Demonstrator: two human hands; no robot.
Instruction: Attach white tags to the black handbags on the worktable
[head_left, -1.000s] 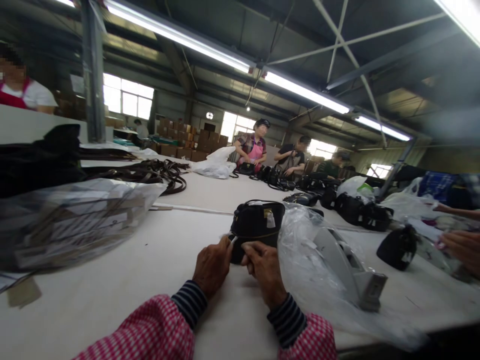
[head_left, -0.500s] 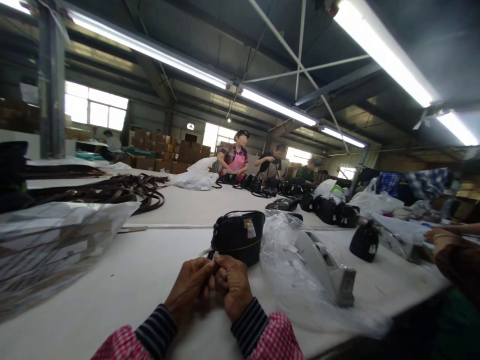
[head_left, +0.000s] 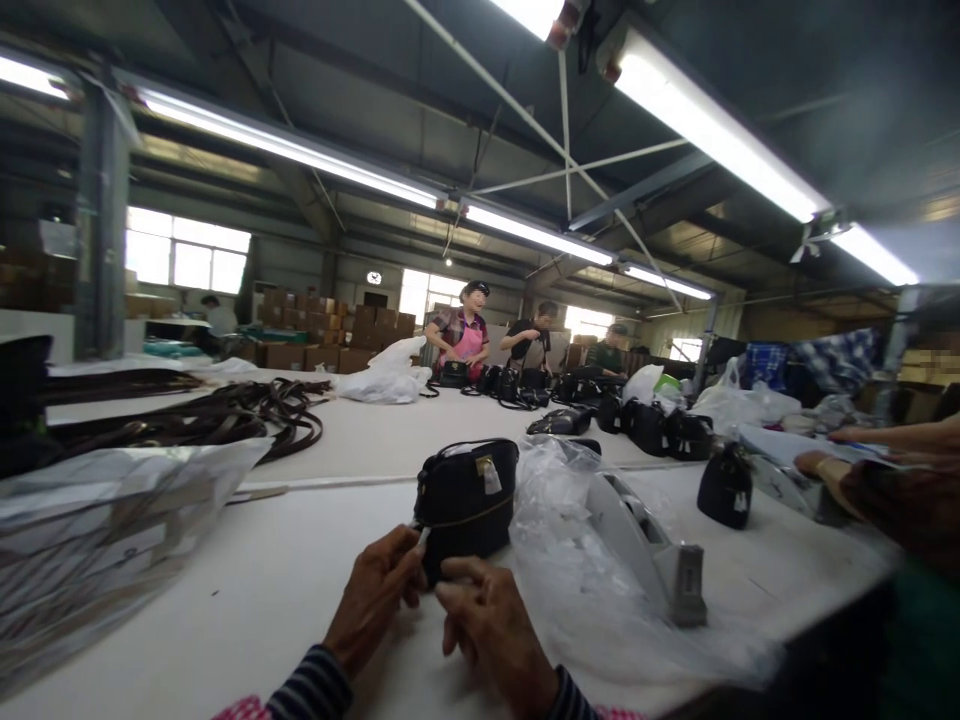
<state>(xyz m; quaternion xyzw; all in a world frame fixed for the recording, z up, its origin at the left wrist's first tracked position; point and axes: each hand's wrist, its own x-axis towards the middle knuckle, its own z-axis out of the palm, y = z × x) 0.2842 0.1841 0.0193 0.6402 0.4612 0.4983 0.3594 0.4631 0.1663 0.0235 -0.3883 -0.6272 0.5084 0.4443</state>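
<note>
A small black handbag (head_left: 466, 495) with a gold clasp and a paper tag stands on the white table (head_left: 315, 540) just in front of me. My left hand (head_left: 375, 595) is curled at the bag's lower left corner and pinches a small pale piece there. My right hand (head_left: 487, 625) lies below the bag's front with its fingers bent and its fingertips touching the bag's bottom edge. Whether the right hand grips anything is hidden.
A clear plastic bag (head_left: 577, 560) and a grey tape dispenser (head_left: 652, 550) lie right of the handbag. A plastic-wrapped stack (head_left: 97, 540) sits at the left, dark straps (head_left: 247, 415) behind it. More black bags (head_left: 660, 430) and several workers are further along; another person's arm (head_left: 877, 470) reaches in at the right.
The view has tilted up and swung right. My hands, pressed together half a second ago, have come apart; the left now pinches at the bag's corner and the right sits lower.
</note>
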